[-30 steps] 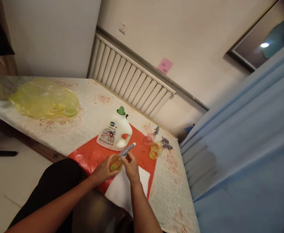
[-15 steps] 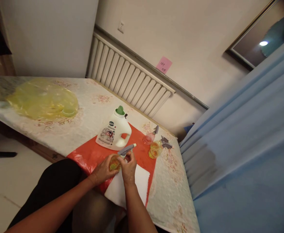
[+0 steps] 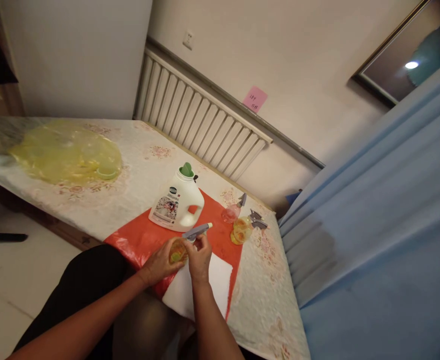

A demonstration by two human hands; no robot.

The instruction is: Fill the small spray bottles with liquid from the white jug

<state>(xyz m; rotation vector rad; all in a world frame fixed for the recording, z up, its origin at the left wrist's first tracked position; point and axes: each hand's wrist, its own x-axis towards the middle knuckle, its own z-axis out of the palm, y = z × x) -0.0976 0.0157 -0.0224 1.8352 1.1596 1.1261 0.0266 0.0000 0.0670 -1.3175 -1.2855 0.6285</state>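
My left hand [image 3: 162, 263] is closed around the amber body of a small spray bottle [image 3: 176, 253], tilted above the red sheet [image 3: 139, 241]. At the bottle's neck, the fingers of my right hand [image 3: 199, 258] grip just below its grey spray head [image 3: 197, 231]; how far the head is seated on the neck is hidden by the fingers. A white cloth or paper [image 3: 220, 280] lies under my hands. Right behind them stands a white detergent jug [image 3: 180, 202] with a printed label, a side handle and a green spout in its open mouth.
Pink [image 3: 230, 214] and yellow spray bottles [image 3: 240, 231] stand on the right. A yellow plastic bag [image 3: 65, 155] and a pale green cap [image 3: 106, 173] lie left on the flowered tablecloth [image 3: 133, 165]. A radiator [image 3: 200, 112] borders the back; a blue curtain [image 3: 355, 225] hangs right.
The spray head has shifted very slightly to the right with my right hand. Both hands keep their hold on the bottle, and the other things stay in place.
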